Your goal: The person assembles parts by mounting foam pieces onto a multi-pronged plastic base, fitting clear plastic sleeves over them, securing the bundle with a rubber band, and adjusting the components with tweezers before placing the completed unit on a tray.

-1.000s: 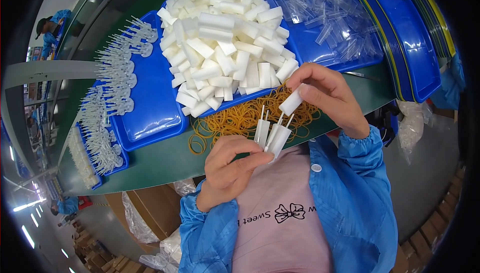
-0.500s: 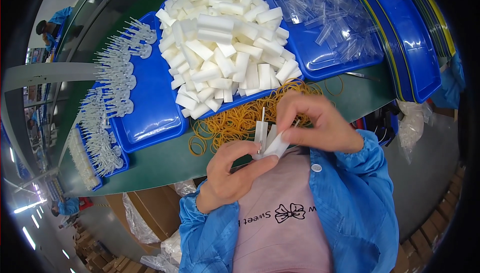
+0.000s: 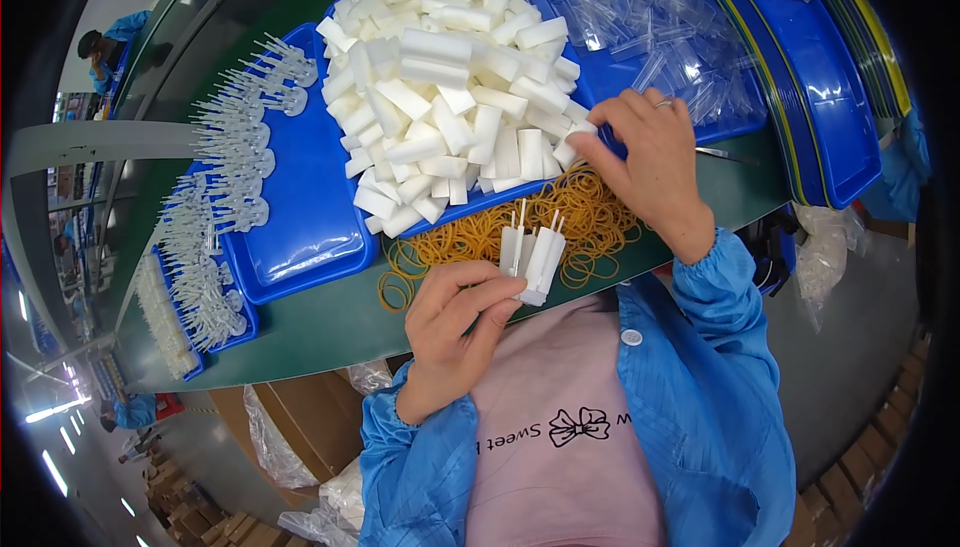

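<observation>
In my left hand (image 3: pixel 450 322), thumb and fingers pinch the base of a pronged plastic piece (image 3: pixel 537 299). White foam blocks (image 3: pixel 543 259) sit upright on it, and thin pale prongs stick out above them. The piece is tilted slightly and held over the near table edge. My right hand (image 3: pixel 655 152) is at the right edge of a heaped pile of white foam blocks (image 3: pixel 440 97). Its thumb and forefinger close around the end of one foam block (image 3: pixel 567 153); the fingertips partly cover that end.
Tan rubber bands (image 3: pixel 470 245) lie heaped before the foam. A blue tray (image 3: pixel 310 237) stands left, beside rows of pale pronged pieces (image 3: pixel 225 167). Clear plastic pieces (image 3: pixel 650 22) fill a tray at the back right. Stacked blue trays (image 3: pixel 835 97) and metal tweezers (image 3: pixel 728 155) are farther right.
My right hand has left the pronged piece and moved up and right to the foam pile. The left hand still holds the piece, whose foam blocks now stand upright.
</observation>
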A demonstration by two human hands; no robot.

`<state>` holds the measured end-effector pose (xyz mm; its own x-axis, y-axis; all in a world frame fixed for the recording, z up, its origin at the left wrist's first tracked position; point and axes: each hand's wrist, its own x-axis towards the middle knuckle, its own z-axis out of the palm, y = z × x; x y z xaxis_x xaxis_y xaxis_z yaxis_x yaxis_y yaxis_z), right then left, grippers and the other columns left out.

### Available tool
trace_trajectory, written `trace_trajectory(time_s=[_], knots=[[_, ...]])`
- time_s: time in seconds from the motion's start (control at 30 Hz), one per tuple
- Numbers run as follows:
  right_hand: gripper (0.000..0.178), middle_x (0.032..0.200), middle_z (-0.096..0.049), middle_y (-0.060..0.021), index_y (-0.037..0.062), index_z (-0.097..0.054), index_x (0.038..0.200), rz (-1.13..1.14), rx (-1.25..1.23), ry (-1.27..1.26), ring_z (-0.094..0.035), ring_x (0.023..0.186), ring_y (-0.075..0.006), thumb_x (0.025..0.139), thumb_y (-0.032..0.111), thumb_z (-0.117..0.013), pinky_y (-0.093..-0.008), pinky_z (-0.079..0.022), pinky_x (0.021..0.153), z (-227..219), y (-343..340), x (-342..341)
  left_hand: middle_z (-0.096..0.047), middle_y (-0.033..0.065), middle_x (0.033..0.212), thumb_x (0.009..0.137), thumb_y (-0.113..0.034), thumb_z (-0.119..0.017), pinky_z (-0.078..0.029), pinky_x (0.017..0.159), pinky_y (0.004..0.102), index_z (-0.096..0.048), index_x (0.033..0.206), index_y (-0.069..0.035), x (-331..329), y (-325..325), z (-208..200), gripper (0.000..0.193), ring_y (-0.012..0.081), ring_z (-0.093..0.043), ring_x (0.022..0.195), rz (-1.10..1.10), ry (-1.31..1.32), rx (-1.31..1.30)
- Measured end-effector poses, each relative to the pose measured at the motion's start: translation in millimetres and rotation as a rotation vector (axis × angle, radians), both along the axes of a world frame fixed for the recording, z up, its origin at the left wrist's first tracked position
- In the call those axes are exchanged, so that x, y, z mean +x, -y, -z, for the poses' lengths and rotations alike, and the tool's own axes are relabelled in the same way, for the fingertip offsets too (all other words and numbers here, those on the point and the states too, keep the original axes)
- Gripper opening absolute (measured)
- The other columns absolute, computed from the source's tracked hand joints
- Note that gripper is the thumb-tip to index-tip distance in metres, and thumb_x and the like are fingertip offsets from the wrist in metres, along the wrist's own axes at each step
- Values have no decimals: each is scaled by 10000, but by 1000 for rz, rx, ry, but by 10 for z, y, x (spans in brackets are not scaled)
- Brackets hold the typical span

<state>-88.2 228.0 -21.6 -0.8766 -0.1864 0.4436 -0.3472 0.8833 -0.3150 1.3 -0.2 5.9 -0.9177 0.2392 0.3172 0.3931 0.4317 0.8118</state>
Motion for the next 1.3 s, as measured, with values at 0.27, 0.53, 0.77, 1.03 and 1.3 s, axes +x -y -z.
trace_trajectory(time_s=[0.27,0.53,0.77,1.03,1.3], knots=[[131,767,-552,10,60,-592,841,-198,-950,462,-492,792,-83,800,165,-658,-262,-376,748,-61,1,127,-602,72,841,619,51,-713,-446,622,294,-685,883,-47,3,34,4,283,216,-572,739,65,-75,30],[226,943,-554,-11,28,-532,1034,-499,-1415,809,-515,907,-84,839,110,-612,-234,-398,829,-245,25,256,-608,59,843,564,12,-743,-463,580,299,-702,876,-62,-24,-2,-62,323,211,-574,688,211,-193,109],[212,939,-581,-25,4,-573,1009,-595,-1418,984,-537,906,-81,853,140,-618,-232,-413,830,-258,4,293,-611,48,836,560,-19,-737,-467,581,292,-709,868,-73,-37,10,-48,314,202,-569,686,255,-217,105],[114,859,-616,-37,11,-638,879,-601,-1145,817,-549,828,-103,820,109,-649,-252,-424,760,-298,-19,319,-600,23,802,537,-64,-724,-473,568,280,-720,838,-101,-53,-12,-8,303,176,-560,683,280,-430,-70],[91,793,-640,-52,51,-656,808,-677,-868,634,-562,785,-200,725,54,-693,-319,-408,699,-354,68,465,-556,110,1017,608,-104,-797,-494,678,313,-624,1062,-50,-9,-19,0,489,243,-591,828,132,-159,4]])
